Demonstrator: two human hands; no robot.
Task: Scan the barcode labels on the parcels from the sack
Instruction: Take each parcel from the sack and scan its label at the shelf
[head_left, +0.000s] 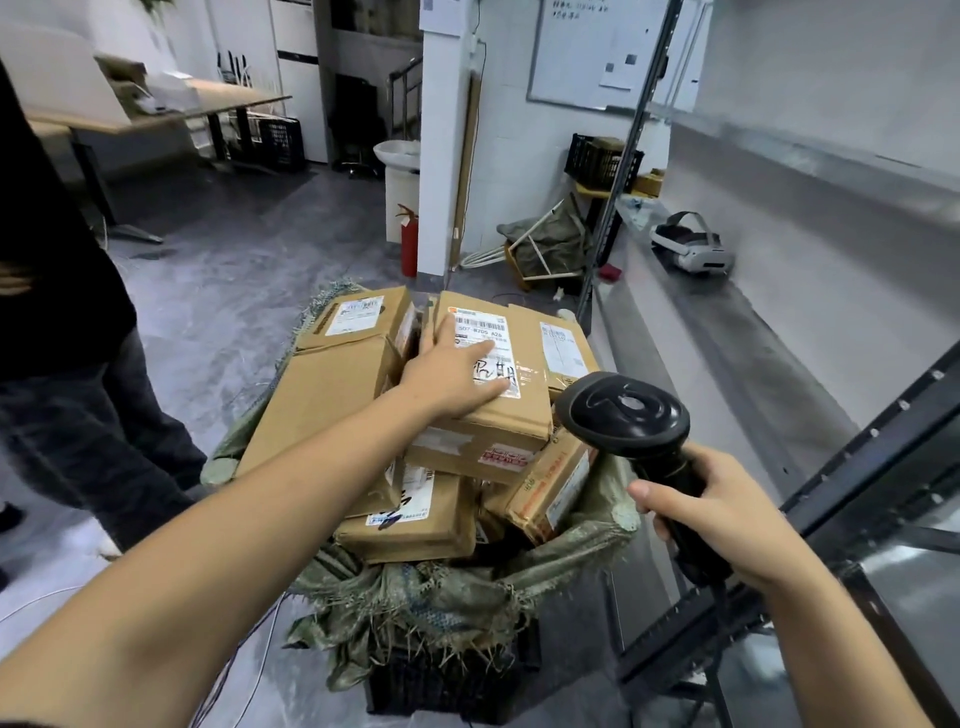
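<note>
Cardboard parcel (488, 384), stiff and probably light, sits under the flat, open left hand (447, 376), best gripped by its edges, while the right hand (722, 512) clutches the scanner (631, 415).

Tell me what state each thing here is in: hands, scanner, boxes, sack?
Left hand: fingers straight, resting flat on the top parcel.
Right hand: curled round the scanner's handle.
Scanner: held up, head toward the parcels.
Top parcel: closed, label facing up, partly under the left hand.
Other parcels: closed, piled in the sack.
Sack: open, frayed rim rolled down.
Headset: lying on the shelf.
</note>
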